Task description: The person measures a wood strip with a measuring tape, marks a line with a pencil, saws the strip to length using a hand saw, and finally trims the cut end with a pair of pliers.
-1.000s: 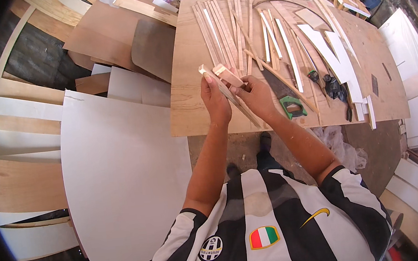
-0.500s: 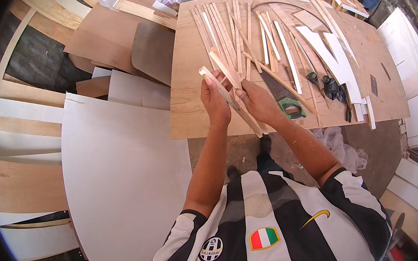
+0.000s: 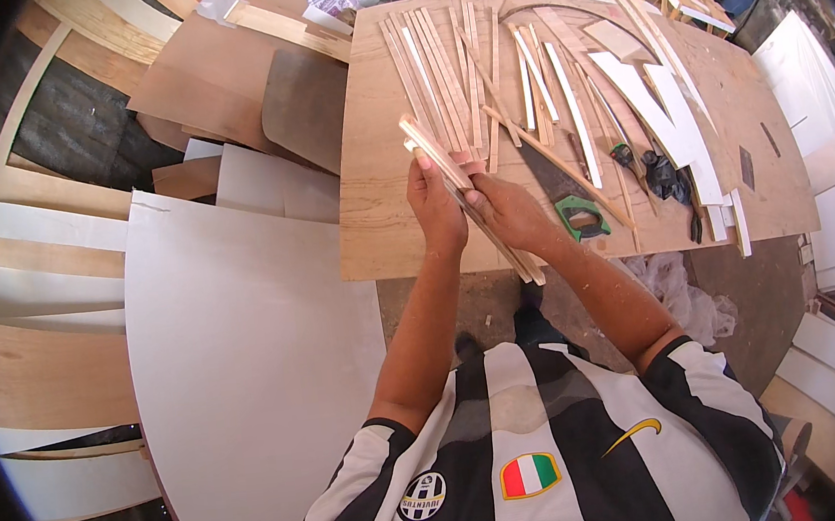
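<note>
Over the near edge of the plywood table (image 3: 377,204), I hold a small bundle of thin wooden strips (image 3: 435,151), tilted with the upper ends toward the far left. My left hand (image 3: 436,210) is closed round them from the left, its thumb up along the side. From the right, my right hand (image 3: 512,213) grips the same bundle, thumb on top. The strips lie against each other; how many there are I cannot tell. Just right of my right hand, a handsaw with a green handle (image 3: 566,218) rests on the table, its dark blade pointing away.
Several loose wooden strips (image 3: 440,72) lie across the far table. White cut pieces (image 3: 634,89), a green-and-black tape measure (image 3: 621,154) and a crumpled black bundle (image 3: 667,177) lie to the right. A large white panel (image 3: 257,366) stands at my left. Clear plastic wrap (image 3: 677,296) lies under the table.
The strips, held apart at their upper ends before, now lie together side by side. My right hand has shifted slightly toward the left hand and down.
</note>
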A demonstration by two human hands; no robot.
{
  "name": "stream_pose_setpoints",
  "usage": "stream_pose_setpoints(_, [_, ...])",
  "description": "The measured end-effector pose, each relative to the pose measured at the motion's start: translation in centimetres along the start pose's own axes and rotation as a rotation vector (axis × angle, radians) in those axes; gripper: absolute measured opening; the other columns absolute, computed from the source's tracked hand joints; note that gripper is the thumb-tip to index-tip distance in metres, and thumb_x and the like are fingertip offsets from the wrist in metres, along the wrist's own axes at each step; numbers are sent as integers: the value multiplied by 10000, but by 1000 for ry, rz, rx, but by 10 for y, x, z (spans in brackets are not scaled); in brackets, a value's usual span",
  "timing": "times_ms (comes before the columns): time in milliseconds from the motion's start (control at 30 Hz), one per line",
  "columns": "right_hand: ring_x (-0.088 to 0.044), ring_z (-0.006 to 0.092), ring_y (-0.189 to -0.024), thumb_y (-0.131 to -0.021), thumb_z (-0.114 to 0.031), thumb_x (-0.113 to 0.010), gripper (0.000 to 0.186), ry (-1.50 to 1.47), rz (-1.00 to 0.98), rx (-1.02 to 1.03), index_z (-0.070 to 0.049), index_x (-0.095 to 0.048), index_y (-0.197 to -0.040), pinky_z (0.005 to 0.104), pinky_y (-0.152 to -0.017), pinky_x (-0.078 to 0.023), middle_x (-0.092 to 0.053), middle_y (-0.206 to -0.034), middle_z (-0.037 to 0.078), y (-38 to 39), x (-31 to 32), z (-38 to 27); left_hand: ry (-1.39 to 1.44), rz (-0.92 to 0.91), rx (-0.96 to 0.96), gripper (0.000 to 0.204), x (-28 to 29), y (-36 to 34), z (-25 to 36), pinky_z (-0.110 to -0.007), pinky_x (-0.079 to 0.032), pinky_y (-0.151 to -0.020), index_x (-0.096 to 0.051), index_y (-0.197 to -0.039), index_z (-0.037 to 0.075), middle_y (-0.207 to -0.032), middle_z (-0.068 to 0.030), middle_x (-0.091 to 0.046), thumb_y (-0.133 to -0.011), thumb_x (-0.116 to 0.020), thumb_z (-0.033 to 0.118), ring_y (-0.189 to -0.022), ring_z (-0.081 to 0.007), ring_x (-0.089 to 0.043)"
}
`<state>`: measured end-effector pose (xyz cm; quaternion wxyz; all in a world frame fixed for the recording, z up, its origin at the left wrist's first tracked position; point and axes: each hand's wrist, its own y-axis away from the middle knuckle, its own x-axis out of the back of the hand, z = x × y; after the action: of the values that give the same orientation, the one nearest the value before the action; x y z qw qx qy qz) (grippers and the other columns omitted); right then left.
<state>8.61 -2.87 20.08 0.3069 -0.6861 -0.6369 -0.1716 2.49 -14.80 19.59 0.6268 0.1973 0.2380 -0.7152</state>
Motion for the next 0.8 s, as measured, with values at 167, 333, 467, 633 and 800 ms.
stream_pose_setpoints(167, [-650, 510, -1027, -1098, -339, -471, 371, -67, -51, -23, -12, -588, -1232, 594, -861, -487, -694, -1065, 297, 1, -3, 9, 28, 12, 24, 462, -3, 0, -5, -332, -599, -692, -568, -1179, 13, -924, -116, -696, -1137, -447, 456, -745, -203, -707])
stream_pose_setpoints(333, [-662, 504, -1014, -1076, -369, -532, 392, -141, -39, 16, -11, -593, -1227, 565, -860, -503, -699, -1035, 295, -1, -8, 20, 23, -40, 33, 457, 2, -7, -8, -331, -591, -679, -562, -1124, 25, -860, -87, -655, -1136, -445, 466, -695, -175, -651])
stream_pose_setpoints(467, [-713, 285, -861, -1051, -346, -647, 488, -198, -183, -151, 0, -551, -1381, 411, -801, -551, -723, -974, 187, 8, -4, 15, 116, 168, 101, 470, 12, -26, 1, -400, -576, -735, -512, -1154, 35, -912, -94, -595, -1131, -430, 497, -732, -210, -604])
stream_pose_setpoints(633, [-672, 179, -858, -985, -290, -761, 529, -240, -207, -202, -25, -567, -1399, 342, -800, -550, -706, -974, 119, 27, 3, 49, 170, 318, 43, 443, 30, -53, 20, -394, -552, -670, -473, -1147, 59, -928, -82, -553, -1125, -453, 501, -703, -208, -570])
stream_pose_setpoints(800, [-655, 151, -884, -940, -228, -816, 565, -439, -240, -276, -40, -576, -1415, 305, -797, -540, -701, -1045, 84, 41, 27, 65, 295, 534, 2, 468, 81, -82, 28, -376, -536, -660, -451, -1138, 79, -934, -73, -537, -1139, -344, 535, -687, -200, -532])
